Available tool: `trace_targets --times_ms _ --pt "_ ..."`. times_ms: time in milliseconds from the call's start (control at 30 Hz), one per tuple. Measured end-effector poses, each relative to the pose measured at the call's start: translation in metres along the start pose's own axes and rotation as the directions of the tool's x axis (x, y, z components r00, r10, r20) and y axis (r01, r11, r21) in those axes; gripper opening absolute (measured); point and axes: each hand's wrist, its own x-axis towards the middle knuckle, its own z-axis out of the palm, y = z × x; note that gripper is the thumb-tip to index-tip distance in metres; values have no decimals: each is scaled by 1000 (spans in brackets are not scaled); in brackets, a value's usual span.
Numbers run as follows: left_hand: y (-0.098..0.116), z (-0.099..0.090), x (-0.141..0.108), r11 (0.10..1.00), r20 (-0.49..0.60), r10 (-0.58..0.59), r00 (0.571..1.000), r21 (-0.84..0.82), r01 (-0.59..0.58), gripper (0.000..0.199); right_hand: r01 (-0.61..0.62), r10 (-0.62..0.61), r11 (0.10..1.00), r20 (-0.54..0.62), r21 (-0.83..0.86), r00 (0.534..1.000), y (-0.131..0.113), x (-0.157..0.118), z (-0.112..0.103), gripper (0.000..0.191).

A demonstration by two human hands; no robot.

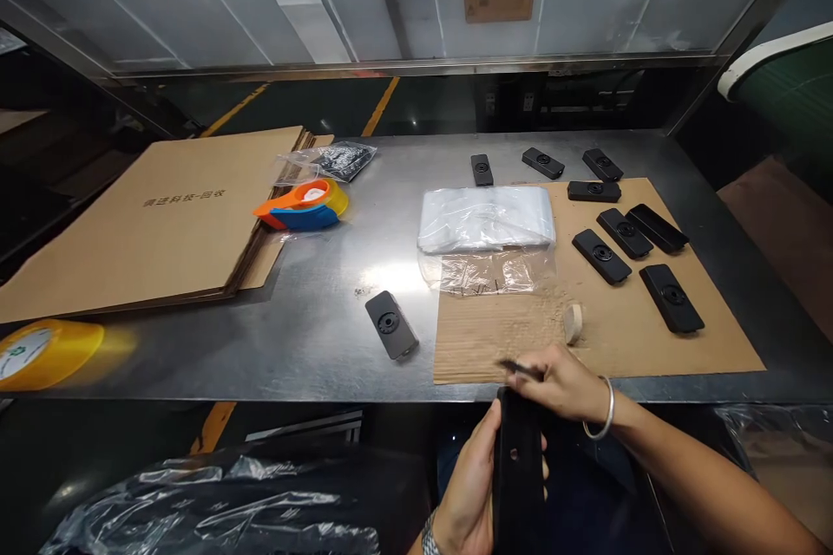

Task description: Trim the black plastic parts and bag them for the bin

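My left hand (469,479), at the table's front edge, is wrapped round a long black plastic housing (519,477) with a small hole in its face. Just above the housing's far end is my right hand (560,383), its fingers closed on a short, thin dark tool (521,369). The tool's exact kind is blurred. A pale rounded block (573,323) stands on the cardboard sheet (482,355) beyond my right hand. To the left, a black housing with a round centre (390,325) lies on the bare metal.
Several black housings (672,298) lie at the right, on and behind the cardboard. Clear plastic bags (487,221) cover its back left corner. Flat cartons (156,217), an orange and blue tape dispenser (305,206) and a yellow tape roll (52,354) are at the left.
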Motion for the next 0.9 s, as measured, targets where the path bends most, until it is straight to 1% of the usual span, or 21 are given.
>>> trace_targets --times_ms 67,133,200,233,300,333,367,400,433,467,533,633,700,767,833,900 --pt "1 1 -1 995 2 77 997 -68 -77 52 -43 45 999 -70 25 997 1 -5 1 28" --pt "2 1 -1 971 -38 197 980 -134 -200 41 -84 87 996 -92 37 992 0 -14 5 21" --pt "1 1 0 930 -100 321 942 -153 -334 39 -99 102 995 -87 31 991 -3 -24 13 28" --pt "0 0 1 911 -122 372 920 -144 -388 40 -99 101 995 -92 27 991 -4 -28 18 28" --pt "-4 -1 4 867 -165 470 867 -100 -489 39 -105 109 994 -142 36 984 -5 -31 29 14" --pt "-6 -1 6 847 -180 508 842 -72 -526 37 -121 132 990 -181 70 975 -4 -30 34 10" --pt "-8 -2 7 833 -194 534 823 -43 -551 37 -140 164 982 -209 123 964 -2 -27 38 15" --pt "-10 -2 7 826 -205 547 811 -21 -563 38 -156 196 970 -224 184 955 0 -24 41 22" --pt "-11 -2 7 826 -211 549 809 -9 -563 41 -170 227 954 -225 247 948 3 -20 43 28" --pt "-11 -1 7 831 -211 542 814 -9 -556 45 -182 253 936 -214 302 944 6 -16 44 33" --pt "-10 1 3 850 -193 510 838 -37 -526 54 -210 290 901 -167 379 942 11 -10 44 40" --pt "-5 4 -4 874 -156 463 873 -88 -479 58 -239 326 870 -140 432 935 13 -7 40 44" --pt "-2 5 -7 876 -147 455 878 -107 -471 55 -224 317 868 -148 443 937 10 -10 38 41" --pt "0 4 -7 859 -150 479 865 -122 -497 51 -196 278 898 -163 394 947 5 -13 38 34" --pt "2 3 -4 828 -165 525 835 -128 -546 46 -173 231 933 -155 315 961 -2 -17 41 31" --pt "5 2 -2 793 -197 567 799 -129 -595 45 -164 202 946 -113 280 973 -7 -21 46 30"
